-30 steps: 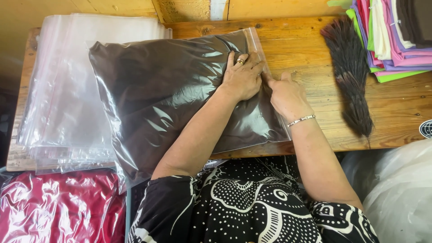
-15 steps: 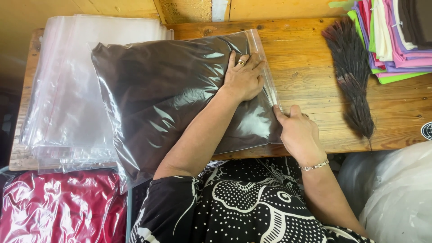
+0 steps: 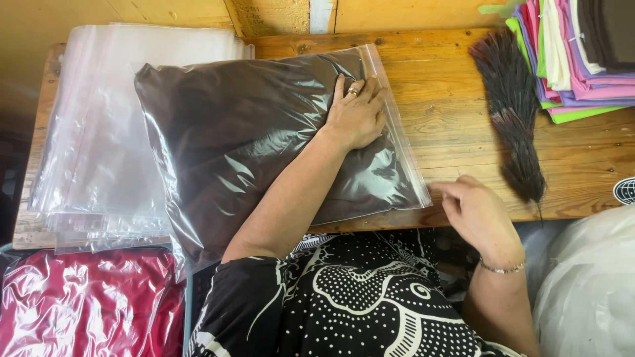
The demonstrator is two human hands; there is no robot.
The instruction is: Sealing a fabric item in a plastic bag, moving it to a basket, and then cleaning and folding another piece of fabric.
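A clear zip bag (image 3: 264,132) stuffed with dark brown fabric lies on the wooden table (image 3: 450,125). My left hand (image 3: 357,112), with a ring on one finger, presses flat on the bag near its right sealed edge, fingers spread. My right hand (image 3: 477,215) hovers at the table's near edge, just right of the bag's near right corner. Its fingers point left, hold nothing, and I cannot tell if the fingertips touch the plastic.
A stack of empty clear bags (image 3: 99,132) lies on the left of the table, partly under the filled bag. A dark feathery brush (image 3: 512,112) lies to the right. Folded coloured cloths (image 3: 575,53) are at the far right. A bagged red garment (image 3: 86,304) sits below left, white plastic (image 3: 589,291) below right.
My right hand slid toward me down the bag's right sealed edge and has come off its near corner. My left hand stayed pressed on the bag.
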